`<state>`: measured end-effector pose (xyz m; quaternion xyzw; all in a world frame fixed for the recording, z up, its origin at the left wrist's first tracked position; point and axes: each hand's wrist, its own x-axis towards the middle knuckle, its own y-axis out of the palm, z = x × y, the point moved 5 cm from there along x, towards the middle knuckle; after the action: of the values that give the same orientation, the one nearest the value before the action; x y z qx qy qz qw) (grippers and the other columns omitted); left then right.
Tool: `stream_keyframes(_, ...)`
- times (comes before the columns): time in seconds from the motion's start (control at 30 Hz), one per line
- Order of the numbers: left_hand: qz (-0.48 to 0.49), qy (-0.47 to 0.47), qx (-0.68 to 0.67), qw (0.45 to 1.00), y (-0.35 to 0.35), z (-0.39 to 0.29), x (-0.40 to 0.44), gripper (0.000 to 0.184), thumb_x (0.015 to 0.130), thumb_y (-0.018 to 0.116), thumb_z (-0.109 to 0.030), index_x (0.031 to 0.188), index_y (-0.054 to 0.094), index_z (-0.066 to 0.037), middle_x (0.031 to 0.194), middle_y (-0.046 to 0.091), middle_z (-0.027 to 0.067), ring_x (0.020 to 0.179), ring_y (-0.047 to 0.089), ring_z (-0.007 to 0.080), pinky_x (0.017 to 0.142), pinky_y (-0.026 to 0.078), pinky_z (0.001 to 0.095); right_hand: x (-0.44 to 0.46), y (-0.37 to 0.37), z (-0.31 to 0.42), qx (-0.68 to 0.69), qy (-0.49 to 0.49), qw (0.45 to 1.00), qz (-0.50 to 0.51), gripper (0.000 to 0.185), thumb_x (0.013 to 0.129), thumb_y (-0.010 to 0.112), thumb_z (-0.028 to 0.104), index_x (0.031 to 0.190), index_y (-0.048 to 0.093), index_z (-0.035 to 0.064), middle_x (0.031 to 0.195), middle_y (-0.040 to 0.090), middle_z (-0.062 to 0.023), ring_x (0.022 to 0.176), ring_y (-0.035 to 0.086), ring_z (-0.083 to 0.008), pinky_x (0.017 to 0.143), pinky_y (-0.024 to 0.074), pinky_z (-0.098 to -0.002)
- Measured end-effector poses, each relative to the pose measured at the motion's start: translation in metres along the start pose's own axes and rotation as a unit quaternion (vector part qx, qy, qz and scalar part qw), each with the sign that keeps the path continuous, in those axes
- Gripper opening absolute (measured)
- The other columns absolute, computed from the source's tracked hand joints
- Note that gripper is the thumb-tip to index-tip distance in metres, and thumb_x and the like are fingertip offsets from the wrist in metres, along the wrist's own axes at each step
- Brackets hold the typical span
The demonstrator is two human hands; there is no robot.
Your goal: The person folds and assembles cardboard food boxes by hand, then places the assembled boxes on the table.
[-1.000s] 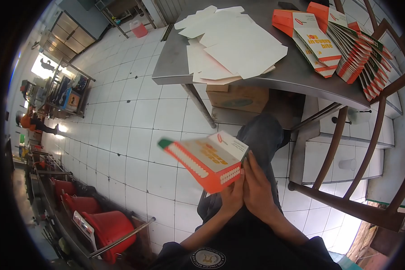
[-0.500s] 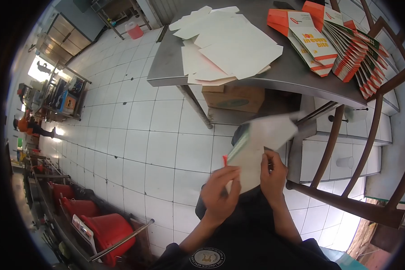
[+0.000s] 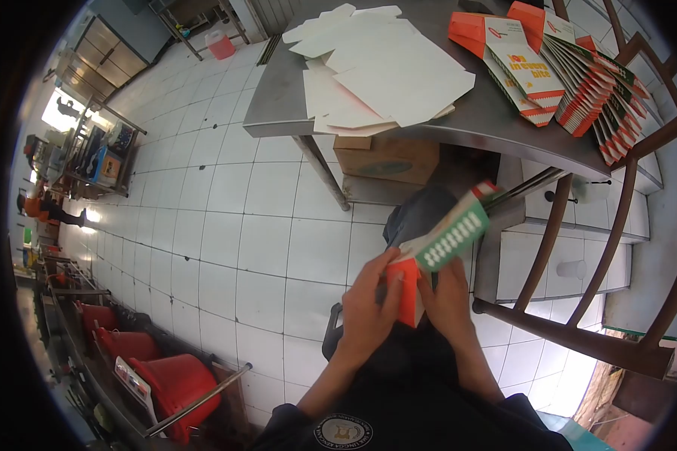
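Note:
A partly folded carton (image 3: 450,242) in green, red and white is held up over my lap, its far end tilted up to the right. My left hand (image 3: 368,304) pinches its red end panel at the left. On the near right side, my right hand (image 3: 447,301) grips the carton, its fingertips partly hidden behind the green panel. Flat white blanks (image 3: 399,71) lie in a loose pile on the metal table (image 3: 278,98). To their right, several red, green and white cartons (image 3: 523,71) are stacked and fanned out.
Under the table is a cardboard box (image 3: 387,159). A wooden chair (image 3: 579,338) stands at the right, beside white tiled steps (image 3: 538,259). Red chairs (image 3: 177,391) are at the lower left. A person (image 3: 49,210) in orange is far off at the left.
The carton has turned from its pale inner side to its green and red printed side, and its panels are now bent up. Both hands still hold it.

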<state>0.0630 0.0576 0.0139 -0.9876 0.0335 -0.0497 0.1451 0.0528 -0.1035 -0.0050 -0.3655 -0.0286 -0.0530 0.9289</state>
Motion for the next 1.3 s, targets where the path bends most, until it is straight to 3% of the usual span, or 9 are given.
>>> stream_keyframes(0.1, -0.011, -0.005, -0.012, 1.0, -0.004, 0.001, 0.005, 0.033, 0.097, 0.065, -0.003, 0.131, 0.065, -0.001, 0.128, 0.066, 0.0201, 0.113, 0.069, 0.0258, 0.088, 0.059, 0.0348, -0.001, -0.027, 0.04, -0.085, -0.024, 0.995, -0.037, 0.03, 0.097, 0.063, 0.013, 0.124, 0.062, -0.0012, 0.124, 0.059, -0.023, 0.123, 0.053, -0.0352, 0.102, 0.0426, -0.0456)
stream_keyframes(0.13, -0.013, 0.024, 0.007, 1.0, -0.005, 0.0, 0.006, 0.032, 0.097, 0.065, -0.002, 0.129, 0.066, -0.001, 0.125, 0.066, 0.0191, 0.111, 0.069, 0.0259, 0.086, 0.059, 0.0342, -0.001, -0.032, 0.043, -0.017, -0.05, 0.998, -0.033, 0.027, 0.101, 0.061, 0.015, 0.122, 0.064, -0.0005, 0.117, 0.065, -0.0187, 0.108, 0.061, -0.026, 0.092, 0.0492, -0.0395)
stream_keyframes(0.23, -0.015, 0.088, 0.054, 0.995, -0.001, -0.004, 0.004, 0.03, 0.094, 0.067, 0.0, 0.124, 0.07, -0.002, 0.117, 0.066, 0.0158, 0.106, 0.068, 0.0265, 0.083, 0.058, 0.0331, -0.006, -0.015, 0.016, 0.368, 0.199, 0.902, 0.11, 0.026, 0.103, 0.062, 0.018, 0.12, 0.066, -0.0004, 0.107, 0.069, -0.0114, 0.09, 0.065, -0.0165, 0.079, 0.0525, -0.0317)
stream_keyframes(0.33, -0.041, 0.1, 0.124, 0.986, 0.002, -0.018, 0.0, 0.028, 0.091, 0.069, 0.001, 0.119, 0.072, -0.002, 0.112, 0.064, 0.0125, 0.104, 0.066, 0.0269, 0.083, 0.056, 0.0339, -0.002, -0.001, -0.001, 0.404, 0.147, 0.899, 0.084, 0.026, 0.104, 0.063, 0.019, 0.121, 0.067, 0.0002, 0.102, 0.072, -0.0057, 0.082, 0.066, -0.0119, 0.073, 0.0549, -0.0278)
stream_keyframes(0.53, -0.075, 0.129, 0.127, 0.981, 0.007, -0.018, -0.017, 0.028, 0.087, 0.074, -0.002, 0.115, 0.073, -0.002, 0.114, 0.064, 0.0129, 0.105, 0.065, 0.0287, 0.087, 0.054, 0.0365, -0.008, 0.026, -0.015, 0.656, 0.217, 0.718, 0.084, 0.024, 0.104, 0.062, 0.016, 0.121, 0.068, 0.0004, 0.113, 0.072, -0.0101, 0.096, 0.071, -0.0182, 0.079, 0.0595, -0.0346)
stream_keyframes(0.63, -0.068, 0.113, 0.13, 0.983, 0.002, -0.026, -0.017, 0.025, 0.088, 0.075, -0.003, 0.113, 0.071, -0.002, 0.114, 0.065, 0.0147, 0.102, 0.067, 0.0311, 0.085, 0.054, 0.0371, -0.01, 0.037, -0.014, 0.656, 0.217, 0.716, 0.094, 0.024, 0.105, 0.061, 0.014, 0.122, 0.067, -0.0007, 0.115, 0.072, -0.0107, 0.099, 0.071, -0.0192, 0.083, 0.0606, -0.0353)
stream_keyframes(0.83, -0.069, 0.007, 0.048, 0.996, -0.014, 0.002, -0.009, 0.014, 0.095, 0.07, -0.006, 0.107, 0.066, 0.001, 0.112, 0.066, 0.0154, 0.102, 0.069, 0.0285, 0.086, 0.057, 0.0374, -0.007, 0.032, 0.0, 0.49, 0.161, 0.85, 0.103, 0.025, 0.105, 0.059, 0.012, 0.123, 0.065, -0.0034, 0.118, 0.07, -0.0112, 0.104, 0.07, -0.0204, 0.089, 0.0617, -0.0348)
stream_keyframes(1.13, -0.085, -0.078, -0.154, 0.981, 0.003, 0.023, -0.024, 0.013, 0.102, 0.061, -0.005, 0.112, 0.064, 0.003, 0.117, 0.064, 0.0135, 0.109, 0.067, 0.0213, 0.097, 0.055, 0.0336, -0.021, 0.048, 0.006, 0.612, 0.232, 0.754, 0.06, 0.023, 0.104, 0.057, 0.01, 0.122, 0.065, -0.0035, 0.116, 0.069, -0.0109, 0.104, 0.069, -0.0191, 0.087, 0.061, -0.0351)
stream_keyframes(1.3, -0.106, -0.09, -0.237, 0.961, 0.008, 0.024, -0.022, 0.015, 0.101, 0.063, -0.006, 0.112, 0.066, 0.003, 0.114, 0.066, 0.0136, 0.11, 0.067, 0.0218, 0.096, 0.054, 0.0328, -0.032, 0.046, -0.006, 0.304, 0.108, 0.947, -0.012, 0.024, 0.103, 0.06, 0.01, 0.121, 0.064, -0.0037, 0.116, 0.068, -0.013, 0.104, 0.068, -0.0201, 0.085, 0.0603, -0.0357)
